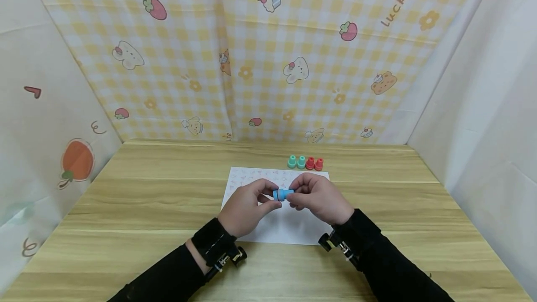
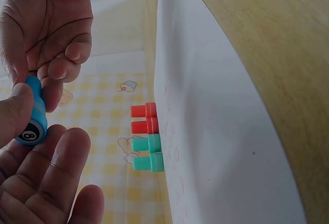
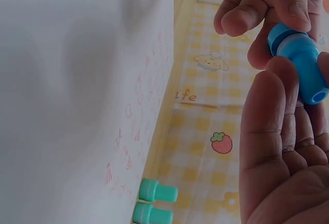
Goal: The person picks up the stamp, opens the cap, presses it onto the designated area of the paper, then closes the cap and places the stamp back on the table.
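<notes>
Over the paper, both hands hold a small blue stamp (image 1: pixel 282 194) lying sideways. My left hand (image 1: pixel 246 205) pinches its wide end between thumb and fingers; the right hand (image 1: pixel 322 198) pinches the narrower handle. In the left wrist view, a round black-and-white label with an 8 shows on the wide end of the blue stamp (image 2: pixel 37 115). A darker blue band circles the blue stamp (image 3: pixel 300 62) near that end in the right wrist view. Under the hands lies white paper (image 1: pixel 281 229), with rows of small reddish printed marks on its far part.
Two green stamps (image 1: pixel 296 162) and two red stamps (image 1: pixel 314 164) stand in a row just beyond the paper's far edge. The wooden table (image 1: pixel 147 199) meets a yellow checked cloth (image 1: pixel 268 97) at the back. White cloth (image 1: pixel 474 120) hangs at the sides.
</notes>
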{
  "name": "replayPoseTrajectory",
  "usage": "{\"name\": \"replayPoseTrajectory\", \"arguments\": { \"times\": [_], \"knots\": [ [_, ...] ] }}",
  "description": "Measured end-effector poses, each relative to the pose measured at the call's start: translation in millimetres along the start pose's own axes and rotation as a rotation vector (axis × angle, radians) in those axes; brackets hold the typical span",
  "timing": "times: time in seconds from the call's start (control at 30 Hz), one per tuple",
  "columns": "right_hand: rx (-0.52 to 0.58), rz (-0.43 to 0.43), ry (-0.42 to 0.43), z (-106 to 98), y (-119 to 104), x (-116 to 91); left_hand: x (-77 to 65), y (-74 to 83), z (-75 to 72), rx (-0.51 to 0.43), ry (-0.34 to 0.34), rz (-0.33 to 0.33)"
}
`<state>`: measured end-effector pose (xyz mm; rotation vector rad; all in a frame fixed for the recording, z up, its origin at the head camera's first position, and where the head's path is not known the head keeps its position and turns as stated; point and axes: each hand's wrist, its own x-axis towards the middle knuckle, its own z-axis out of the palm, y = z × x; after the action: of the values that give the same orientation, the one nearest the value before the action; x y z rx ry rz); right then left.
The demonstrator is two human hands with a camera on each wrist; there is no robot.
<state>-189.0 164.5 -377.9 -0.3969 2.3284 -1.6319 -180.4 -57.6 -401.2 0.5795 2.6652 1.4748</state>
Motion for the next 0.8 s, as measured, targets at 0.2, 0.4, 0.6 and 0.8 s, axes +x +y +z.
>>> {"name": "replayPoseTrajectory", "arguments": {
  "times": [0.2,0.4,0.6,0.8],
  "knots": [
    [-0.004,-0.006,-0.007,0.2,1.5,0.2,-0.5,0.8,0.0,0.008,-0.008,0.003],
    [-0.011,-0.004,-0.01,1.0,2.3,0.3,-0.5,0.5,0.2,0.017,-0.019,0.004],
    [-0.015,-0.005,-0.012,1.3,1.6,-0.2,0.0,-0.5,0.1,0.022,-0.026,0.008],
    [-0.037,-0.013,-0.01,1.6,-0.6,-1.6,0.3,-0.7,-0.2,0.02,-0.035,0.014]
  ]
}}
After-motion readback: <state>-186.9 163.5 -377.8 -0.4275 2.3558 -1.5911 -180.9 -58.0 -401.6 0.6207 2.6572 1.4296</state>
